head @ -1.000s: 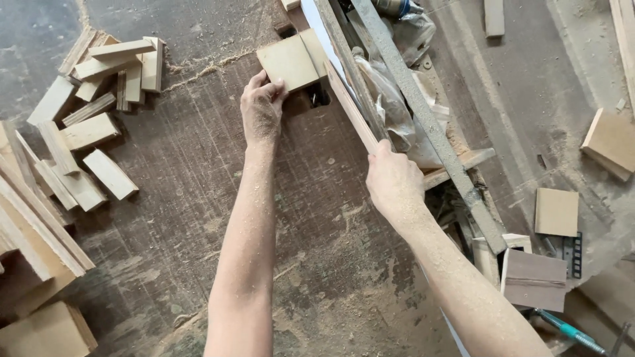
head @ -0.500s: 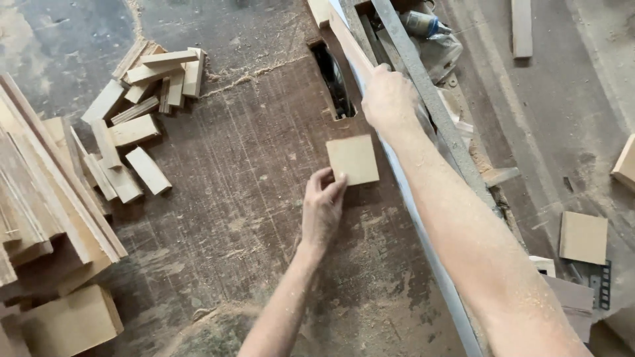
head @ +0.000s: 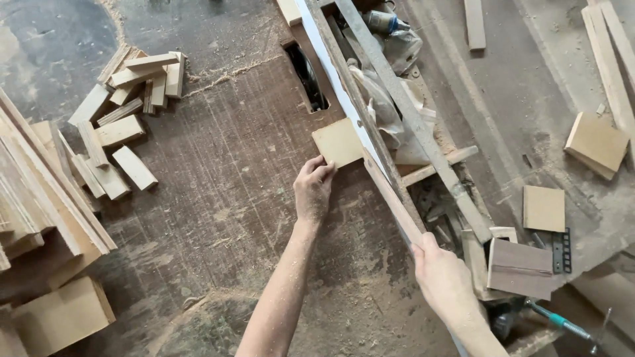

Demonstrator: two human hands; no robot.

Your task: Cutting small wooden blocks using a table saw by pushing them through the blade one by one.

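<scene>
Two bare hands are at work on a dusty brown table (head: 218, 198): the left hand (head: 313, 192) lies flat with its fingertips pressed on the near edge of a small square wood piece (head: 338, 142), not closed around it, and the right hand (head: 444, 281) has its grip closed around the near end of a long wood strip (head: 390, 195). The square piece lies flat on the table, touching the long strip, just near a dark slot (head: 307, 78) in the table. A pile of small wood blocks (head: 122, 122) lies well apart on the left.
</scene>
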